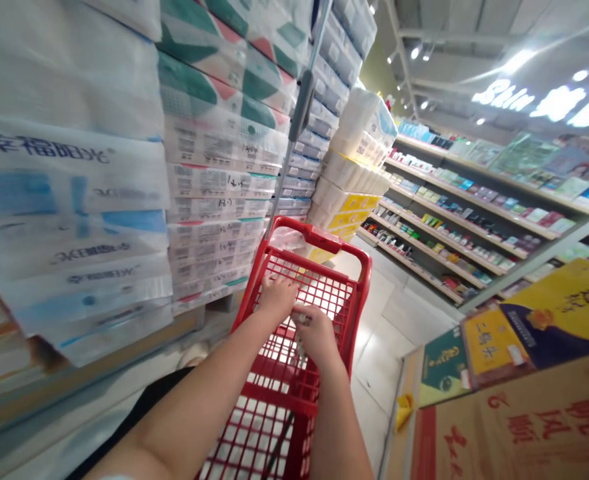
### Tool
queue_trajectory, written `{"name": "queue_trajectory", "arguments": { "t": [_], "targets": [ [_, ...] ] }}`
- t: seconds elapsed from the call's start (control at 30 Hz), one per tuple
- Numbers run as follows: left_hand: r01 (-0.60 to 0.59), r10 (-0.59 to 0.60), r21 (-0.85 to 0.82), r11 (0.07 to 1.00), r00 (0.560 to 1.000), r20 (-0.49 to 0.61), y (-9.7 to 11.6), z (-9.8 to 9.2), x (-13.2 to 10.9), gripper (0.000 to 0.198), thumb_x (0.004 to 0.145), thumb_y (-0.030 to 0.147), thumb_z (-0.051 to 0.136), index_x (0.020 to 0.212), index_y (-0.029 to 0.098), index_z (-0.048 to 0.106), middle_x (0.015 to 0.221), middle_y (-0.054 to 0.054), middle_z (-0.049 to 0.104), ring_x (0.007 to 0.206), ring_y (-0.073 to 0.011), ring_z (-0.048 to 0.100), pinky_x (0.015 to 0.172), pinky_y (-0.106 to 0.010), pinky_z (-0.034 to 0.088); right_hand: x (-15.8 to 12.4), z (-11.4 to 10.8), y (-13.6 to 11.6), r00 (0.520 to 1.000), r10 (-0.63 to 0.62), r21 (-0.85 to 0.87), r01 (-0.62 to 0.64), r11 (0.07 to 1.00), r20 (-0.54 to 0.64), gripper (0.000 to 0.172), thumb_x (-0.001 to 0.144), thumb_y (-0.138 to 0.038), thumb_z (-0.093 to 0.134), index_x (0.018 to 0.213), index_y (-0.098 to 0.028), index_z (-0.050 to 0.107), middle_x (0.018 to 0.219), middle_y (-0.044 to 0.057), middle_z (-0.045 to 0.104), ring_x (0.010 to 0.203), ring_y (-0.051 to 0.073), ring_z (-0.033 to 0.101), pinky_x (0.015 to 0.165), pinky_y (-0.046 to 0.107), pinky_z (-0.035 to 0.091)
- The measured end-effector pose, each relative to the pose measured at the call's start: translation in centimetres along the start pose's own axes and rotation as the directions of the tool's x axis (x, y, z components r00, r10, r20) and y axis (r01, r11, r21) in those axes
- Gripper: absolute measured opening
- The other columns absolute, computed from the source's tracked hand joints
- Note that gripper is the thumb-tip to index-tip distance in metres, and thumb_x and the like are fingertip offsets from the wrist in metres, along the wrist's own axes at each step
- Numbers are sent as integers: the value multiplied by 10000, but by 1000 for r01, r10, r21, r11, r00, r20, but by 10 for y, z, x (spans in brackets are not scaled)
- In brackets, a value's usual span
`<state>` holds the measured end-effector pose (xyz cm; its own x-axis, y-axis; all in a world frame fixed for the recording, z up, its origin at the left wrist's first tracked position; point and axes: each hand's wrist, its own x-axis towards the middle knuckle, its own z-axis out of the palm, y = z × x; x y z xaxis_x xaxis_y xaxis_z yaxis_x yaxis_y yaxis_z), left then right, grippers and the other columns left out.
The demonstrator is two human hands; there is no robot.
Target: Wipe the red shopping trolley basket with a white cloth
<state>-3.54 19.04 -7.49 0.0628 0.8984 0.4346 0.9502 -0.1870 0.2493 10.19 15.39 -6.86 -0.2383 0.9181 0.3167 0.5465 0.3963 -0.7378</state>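
A red mesh shopping basket [359,287] with a handle frame and a long grey pull pole [301,110] stands in front of me. Both my arms reach over it. My left hand [277,298] is against the far mesh, its fingers bent and seen from the back; what lies under them is hidden. Close beside it, my right hand [317,333] is curled with thumb and fingers together around a small pale, mottled thing [301,319]. Its kind is too blurred to make out. The two hands nearly touch.
Stacked wrapped paper packs [219,147] rise close on the left, with white and yellow packs [347,180] beyond. Shelves of small boxes [454,200] stand at the far right. Cartons [519,427] are near right, beside the tiled floor [374,343].
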Motion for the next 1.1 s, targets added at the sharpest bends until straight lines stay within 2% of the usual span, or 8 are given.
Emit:
{"name": "queue_trajectory", "arguments": {
  "t": [0.1,0.17,0.33,0.43,0.67,0.77,0.9,1.1],
  "targets": [
    [-31,31,-11,999,1000,-5,0,-2,-3,260,921,235,401,951,234,659,984,-75,689,1018,-255,555,1013,-532,261,-4,1,-3,980,11,-181,-48,982,-197,367,736,-50,497,972,-217,723,969,49,665,912,179,613,838,279,477],
    [-45,45,-14,999,999,0,0,-2,-4,260,916,211,400,941,227,658,981,-70,691,1018,-248,557,1018,-524,267,-10,4,-6,970,45,-250,-107,962,-240,378,720,-49,494,986,-205,713,965,53,662,905,178,611,836,269,467],
    [-25,25,-11,1000,1000,-7,0,1,-2,267,908,187,400,949,223,662,993,-70,693,1016,-246,560,1024,-534,261,-32,6,-12,946,314,-187,-324,927,-82,426,759,-178,538,1181,-181,594,872,39,683,745,163,632,665,228,467],
    [-35,35,-12,999,999,-15,0,3,0,271,915,199,396,941,218,665,971,-71,697,1017,-251,562,1017,-537,261,-39,0,-15,917,396,-307,-390,868,-44,455,781,-220,520,1233,-182,549,916,71,695,799,193,646,674,252,459],
    [-13,13,-9,1000,1000,-19,-2,9,6,303,936,219,364,941,213,667,968,-79,696,1005,-244,565,1016,-543,244,-32,2,-26,885,462,-570,-346,745,66,428,823,-236,460,1241,-215,547,1049,109,689,952,266,652,731,329,465],
    [-7,7,-9,1000,1000,-26,-5,9,8,304,933,213,367,958,214,670,971,-79,691,1008,-246,561,1012,-543,242,-27,8,-25,873,474,-599,-322,733,111,497,817,-221,455,1310,-235,514,1119,111,675,1016,286,640,765,358,470],
    [-3,3,-3,1000,1000,-24,-8,5,8,287,922,207,390,979,213,671,988,-77,687,1013,-251,557,1005,-547,245,-19,9,-25,866,482,-613,-308,728,137,388,821,-209,429,1155,-239,624,1056,107,699,983,283,654,766,361,469],
    [-2,3,31,1000,999,-54,-11,-1,4,296,937,224,375,1003,215,663,984,-70,686,1013,-242,559,1020,-532,257,-16,3,-33,903,404,-600,-246,762,143,341,824,-231,413,1057,-245,662,971,93,721,935,261,667,749,332,464]
  ]
}}
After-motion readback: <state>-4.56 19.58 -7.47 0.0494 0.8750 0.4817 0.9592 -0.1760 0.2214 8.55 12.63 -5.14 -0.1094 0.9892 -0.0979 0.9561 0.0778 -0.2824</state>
